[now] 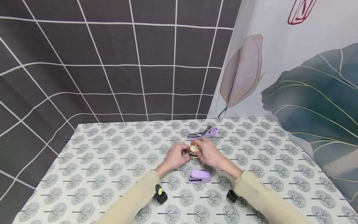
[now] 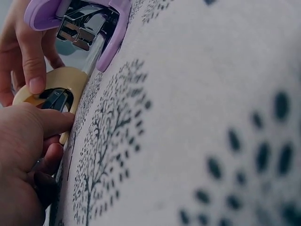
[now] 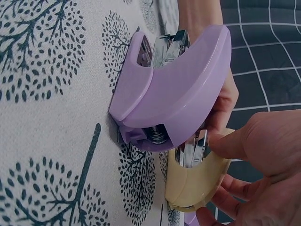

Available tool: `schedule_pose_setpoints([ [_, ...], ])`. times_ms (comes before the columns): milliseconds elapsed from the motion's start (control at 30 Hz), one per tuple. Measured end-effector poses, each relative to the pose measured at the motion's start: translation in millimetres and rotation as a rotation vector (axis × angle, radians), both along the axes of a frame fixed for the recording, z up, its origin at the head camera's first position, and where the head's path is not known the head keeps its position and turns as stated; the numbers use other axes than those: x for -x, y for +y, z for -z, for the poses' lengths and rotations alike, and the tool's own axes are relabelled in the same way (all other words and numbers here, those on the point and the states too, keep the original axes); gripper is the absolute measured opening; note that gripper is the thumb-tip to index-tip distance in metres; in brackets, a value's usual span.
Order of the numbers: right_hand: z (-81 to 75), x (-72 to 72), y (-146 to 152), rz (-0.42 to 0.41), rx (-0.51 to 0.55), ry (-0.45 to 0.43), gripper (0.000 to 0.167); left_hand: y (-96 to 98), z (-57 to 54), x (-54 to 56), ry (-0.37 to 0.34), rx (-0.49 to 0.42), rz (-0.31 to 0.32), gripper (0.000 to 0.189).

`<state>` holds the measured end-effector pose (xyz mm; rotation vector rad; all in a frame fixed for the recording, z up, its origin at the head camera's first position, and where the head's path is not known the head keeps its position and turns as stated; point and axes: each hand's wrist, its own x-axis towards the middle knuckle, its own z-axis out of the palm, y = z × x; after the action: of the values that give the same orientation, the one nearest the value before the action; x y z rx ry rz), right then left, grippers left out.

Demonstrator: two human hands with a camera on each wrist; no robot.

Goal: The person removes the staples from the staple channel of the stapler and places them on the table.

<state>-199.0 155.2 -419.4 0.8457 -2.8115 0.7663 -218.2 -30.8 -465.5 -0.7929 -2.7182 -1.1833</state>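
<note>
A small yellow stapler [image 1: 195, 148] is between the two hands, over the table. My right hand [image 1: 208, 152] grips its rear part, with the thumb along one side and the fingers on the other in the right wrist view. At its front end, my left hand [image 1: 176, 154] pinches it; in the left wrist view a finger lies against the mouth, near the dark metal inside the yellow stapler [image 2: 70, 77]. Closer to the body, a purple stapler [image 1: 199, 175] stands on the cloth, its spring visible at the back in the right wrist view.
Just beyond the hands lies a second purple stapler [image 1: 209, 133], spread open with its metal magazine raised. A tree-print cloth [image 1: 112, 155] covers the table. Behind it hang a dark grid curtain [image 1: 156, 81] and a leaf-print curtain [image 1: 279, 62].
</note>
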Motion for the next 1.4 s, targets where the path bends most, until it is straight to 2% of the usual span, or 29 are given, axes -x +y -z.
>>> schedule_pose_setpoints([
  [200,-3.2,-0.6,0.4,0.003,-0.022,-0.016,0.036,1.4,0.5,0.3,0.008,-0.015,0.002,0.022],
  [500,-4.9,-0.8,1.4,0.008,-0.025,-0.015,0.037,4.8,-4.0,-0.7,0.001,0.011,-0.002,0.023],
  [667,-3.5,-2.5,2.5,0.007,-0.023,-0.029,0.037,5.8,-3.1,-2.4,-0.035,0.021,-0.007,0.025],
  [733,-4.4,-3.4,3.6,0.017,0.0,-0.07,0.037,5.8,-2.3,-2.8,-0.045,0.022,-0.007,0.026],
  [900,-11.0,-3.9,10.4,0.036,0.089,-0.141,0.037,2.9,-3.2,-1.0,-0.019,0.024,-0.009,0.024],
  [1067,-9.0,-4.1,15.9,0.014,0.141,-0.118,0.035,1.6,-3.6,-0.9,-0.012,0.023,-0.011,0.024],
  [1400,-6.9,-5.6,29.1,-0.013,0.262,-0.133,0.034,2.2,-1.6,-2.9,-0.029,0.014,-0.02,0.022],
])
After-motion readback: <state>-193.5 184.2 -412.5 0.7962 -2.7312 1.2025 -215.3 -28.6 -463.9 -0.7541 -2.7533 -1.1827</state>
